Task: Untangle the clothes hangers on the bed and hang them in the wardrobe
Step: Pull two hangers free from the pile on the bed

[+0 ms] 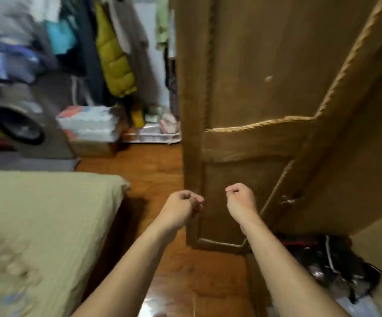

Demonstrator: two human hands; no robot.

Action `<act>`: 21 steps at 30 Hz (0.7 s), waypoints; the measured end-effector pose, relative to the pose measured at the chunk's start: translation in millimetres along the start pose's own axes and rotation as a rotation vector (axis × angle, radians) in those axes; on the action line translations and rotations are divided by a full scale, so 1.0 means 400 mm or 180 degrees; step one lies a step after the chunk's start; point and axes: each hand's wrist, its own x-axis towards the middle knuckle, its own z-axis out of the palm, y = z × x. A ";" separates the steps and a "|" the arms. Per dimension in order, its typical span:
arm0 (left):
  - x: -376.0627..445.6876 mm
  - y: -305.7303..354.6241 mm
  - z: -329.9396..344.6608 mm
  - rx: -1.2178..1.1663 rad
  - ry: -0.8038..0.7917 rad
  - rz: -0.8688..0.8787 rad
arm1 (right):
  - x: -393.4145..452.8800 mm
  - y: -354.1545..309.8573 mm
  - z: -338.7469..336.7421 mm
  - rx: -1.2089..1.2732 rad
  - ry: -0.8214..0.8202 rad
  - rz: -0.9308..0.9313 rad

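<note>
Wooden floor [162, 170] underfoot, green-sheeted bed [48, 213] on my left with no hangers I can make out in the blur, open wardrobe door [254, 88] ahead, and my left hand [180, 207] and right hand [240, 200] curl into empty fists before it.

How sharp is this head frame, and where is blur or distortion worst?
Head view: heavy motion blur on the left, smearing the bed and washing machine; both hands, left hand and right hand, fairly sharp; wide-angle lens bends the wardrobe door; glare on the floor.
</note>
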 end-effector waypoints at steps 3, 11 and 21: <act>-0.155 -0.144 -0.205 -0.0362 0.0710 -0.0252 | -0.137 -0.063 0.205 -0.0220 -0.0817 -0.0290; -0.684 -0.542 -0.603 -0.1306 0.2263 -0.0819 | -0.669 -0.154 0.731 -0.0876 -0.2522 -0.1214; -1.252 -0.946 -0.850 -0.1961 0.3157 -0.1608 | -1.307 0.058 1.141 -0.1563 -0.3891 -0.1033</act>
